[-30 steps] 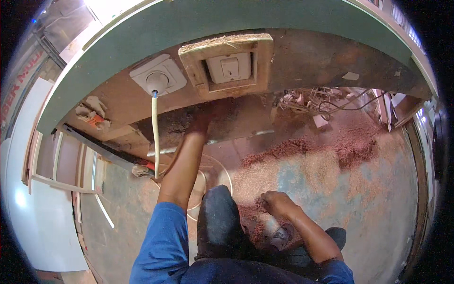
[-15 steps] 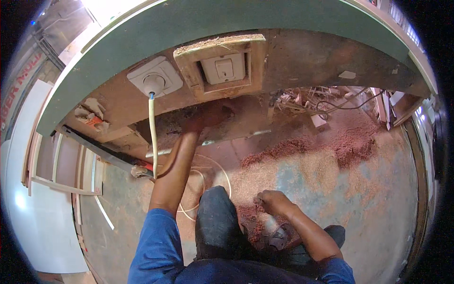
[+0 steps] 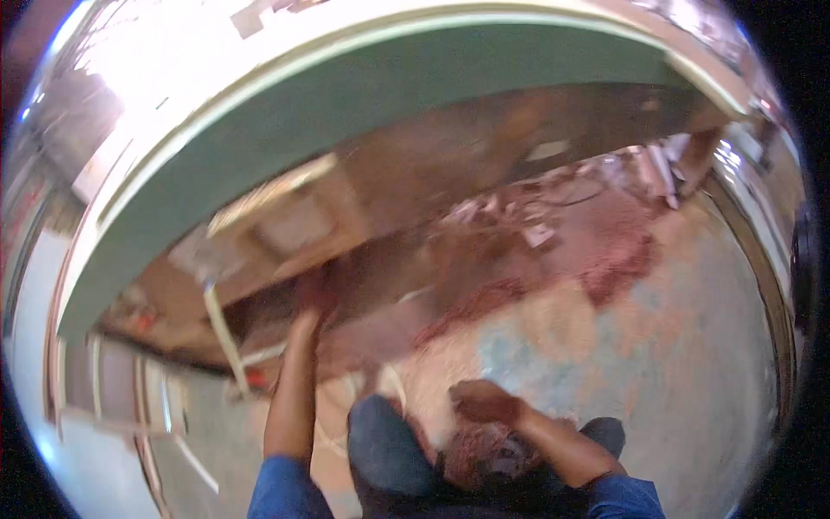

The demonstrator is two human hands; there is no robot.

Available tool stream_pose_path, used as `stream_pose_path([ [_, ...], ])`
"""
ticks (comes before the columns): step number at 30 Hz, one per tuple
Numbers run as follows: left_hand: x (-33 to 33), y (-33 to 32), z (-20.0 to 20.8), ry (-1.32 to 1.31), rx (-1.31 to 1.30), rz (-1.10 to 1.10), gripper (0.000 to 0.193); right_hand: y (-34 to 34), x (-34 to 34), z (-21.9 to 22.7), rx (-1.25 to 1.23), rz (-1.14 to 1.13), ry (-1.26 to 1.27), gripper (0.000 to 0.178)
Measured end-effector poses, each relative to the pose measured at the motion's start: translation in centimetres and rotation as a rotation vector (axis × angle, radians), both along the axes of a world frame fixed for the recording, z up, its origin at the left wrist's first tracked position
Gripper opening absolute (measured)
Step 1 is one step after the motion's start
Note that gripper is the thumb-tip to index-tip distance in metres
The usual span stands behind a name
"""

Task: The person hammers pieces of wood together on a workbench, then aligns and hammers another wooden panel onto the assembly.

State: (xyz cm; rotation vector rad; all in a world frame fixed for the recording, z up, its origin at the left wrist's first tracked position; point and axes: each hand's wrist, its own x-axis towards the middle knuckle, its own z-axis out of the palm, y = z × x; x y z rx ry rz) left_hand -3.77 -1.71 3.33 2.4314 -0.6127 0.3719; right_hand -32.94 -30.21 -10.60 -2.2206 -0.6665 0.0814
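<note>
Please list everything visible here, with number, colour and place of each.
Bench: 1, green front, top
Floor: 1, grey, below bench
Frame: 1, light brown, bench's left part
Plates: 2, pale, inside and left of frame
Cable: 1, cream, left of frame
Cord: looped, pale, floor, lower centre
Red sawdust: uncounted, red, floor, centre-right
Tan sawdust: uncounted, tan, floor, centre
Scraps: several, pale, floor, upper right
Board: 1, white, far left
Strip: 1, white, floor, left
Others: too blurred to count
Sleeves: 2, blue, bottom
Knees: 2, dark, bottom
Left hand: 1, shadowed, under bench
Right hand: 1, blurred, between the knees
</note>
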Motion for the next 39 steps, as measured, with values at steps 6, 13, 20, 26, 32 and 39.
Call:
stream_pose_path([
  [6,-5.9,1.7,0.5,0.286,-0.004,0.159,0.036,-5.3,0.0,11.9,-0.083,0.008,0.506,0.042],
  [13,-19.0,-6.3,10.0,0.766,-0.652,0.027,0.017,-20.7,-0.3,45.5,0.270,-0.142,0.015,0.017],
  [20,-27.2,-10.6,24.9,1.299,-0.489,-0.186,0.018,-50.2,7.9,62.6,-0.462,-1.388,-0.574,0.033],
  [26,-27.1,-7.7,40.9,1.250,-0.808,-0.050,0.016,-61.6,16.9,56.8,-0.546,-1.343,-0.087,0.046],
  [32,-21.6,-4.5,50.7,0.852,-0.909,0.158,0.022,-64.7,17.5,56.9,-0.598,-1.321,-0.001,0.052],
  [39,-11.8,1.7,51.1,0.444,-0.714,0.515,0.010,-62.5,18.0,61.3,-0.201,-1.329,0.219,0.043],
])
